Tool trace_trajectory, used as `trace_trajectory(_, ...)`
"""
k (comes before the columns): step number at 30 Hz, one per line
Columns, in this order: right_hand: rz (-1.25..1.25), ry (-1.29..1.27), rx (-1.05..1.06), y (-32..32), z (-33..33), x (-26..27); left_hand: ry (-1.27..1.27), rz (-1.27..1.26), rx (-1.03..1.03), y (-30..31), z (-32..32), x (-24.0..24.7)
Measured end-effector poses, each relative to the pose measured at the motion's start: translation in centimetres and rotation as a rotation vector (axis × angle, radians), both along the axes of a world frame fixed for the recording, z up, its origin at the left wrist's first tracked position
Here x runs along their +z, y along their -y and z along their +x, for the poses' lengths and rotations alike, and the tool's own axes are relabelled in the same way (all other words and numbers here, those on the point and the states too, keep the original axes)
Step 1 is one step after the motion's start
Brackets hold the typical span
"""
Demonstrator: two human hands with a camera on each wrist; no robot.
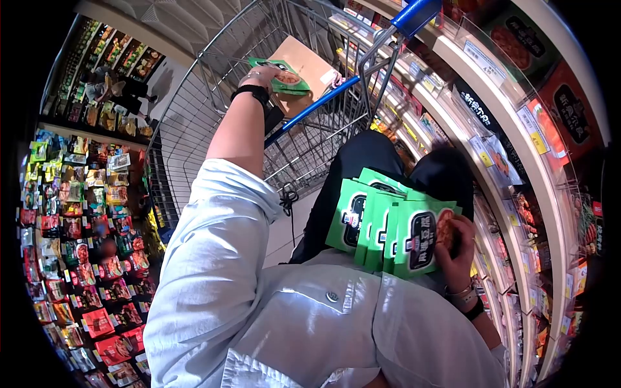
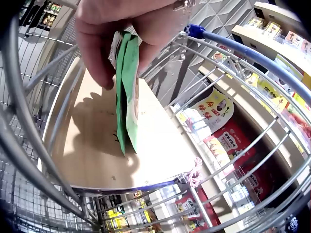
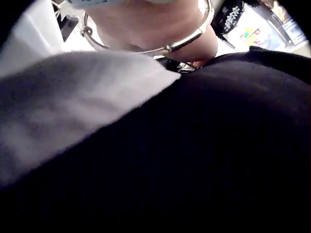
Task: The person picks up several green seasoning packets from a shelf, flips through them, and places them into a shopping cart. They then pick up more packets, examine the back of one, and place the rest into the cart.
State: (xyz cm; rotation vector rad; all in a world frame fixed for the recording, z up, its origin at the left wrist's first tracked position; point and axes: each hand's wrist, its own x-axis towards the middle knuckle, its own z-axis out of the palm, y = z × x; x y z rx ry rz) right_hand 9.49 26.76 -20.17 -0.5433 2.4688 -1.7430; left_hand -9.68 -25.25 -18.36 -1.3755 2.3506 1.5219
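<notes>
In the head view my left hand [image 1: 260,77] reaches into the shopping cart [image 1: 187,123] and pinches a couple of green food packets [image 1: 294,84]. The left wrist view has these packets [image 2: 129,92] hanging edge-on from the fingers and thumb, over a beige board [image 2: 160,145] in the cart. Low in front of my body, my right hand [image 1: 458,255] grips the edge of a fanned bunch of similar green packets [image 1: 362,213], which lies across the lap. In the right wrist view, dark cloth and a pale garment hide that hand; a metal bangle [image 3: 177,47] shows at the wrist.
Store shelves [image 1: 482,64] with price tags and packaged food curve close along the right side. Hanging snack packets [image 1: 84,213] fill a rack at the left. The cart's blue handle [image 1: 417,16] rises at the top. Another person [image 1: 107,87] is farther off at upper left.
</notes>
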Motion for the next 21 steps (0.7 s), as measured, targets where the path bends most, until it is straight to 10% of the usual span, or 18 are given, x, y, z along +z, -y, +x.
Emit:
trace_trajectory(5, 0.063, -0.02, 0.002, 1.4, 0.2, 0.5, 0.005, -0.229, -0.053, 3.9, -2.4, -3.4)
trace_trajectory(8, 0.074, -0.019, -0.01, 1.8, 0.4, 0.9, 0.005, -0.592, -0.129, 0.0, -1.4, 3.2)
trace_trajectory(18, 0.073, -0.051, 0.034, 2.2, 0.7, 1.2, -0.988, -0.771, -0.339, -11.1, 10.6, 13.7)
trace_trajectory(21, 0.142, -0.073, 0.071, 1.4, -0.3, 1.7, -1.266, -1.3, -0.568, -14.7, 13.9, 14.9)
